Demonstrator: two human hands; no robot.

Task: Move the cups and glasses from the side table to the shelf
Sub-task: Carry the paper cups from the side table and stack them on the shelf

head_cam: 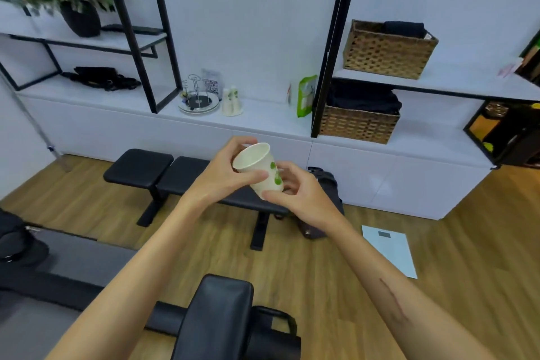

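A white paper cup (258,168) with green leaf prints is tilted in mid-air, its mouth facing up and left. My left hand (225,174) grips it near the rim. My right hand (295,193) holds its base from the right. Both hands hover above a black padded bench (140,168). On the long white shelf (263,118) against the wall stands a stack of upside-down paper cups (231,101) of the same kind. Beside the stack is a round metal cup rack (198,99) with empty pegs.
A green packet (305,95) leans on a black frame post (327,67). Two wicker baskets (385,51) (358,123) sit at the right. A potted plant (79,16) stands on the upper left shelf. A white scale (391,250) lies on the wood floor, and a black padded seat (216,316) is close below me.
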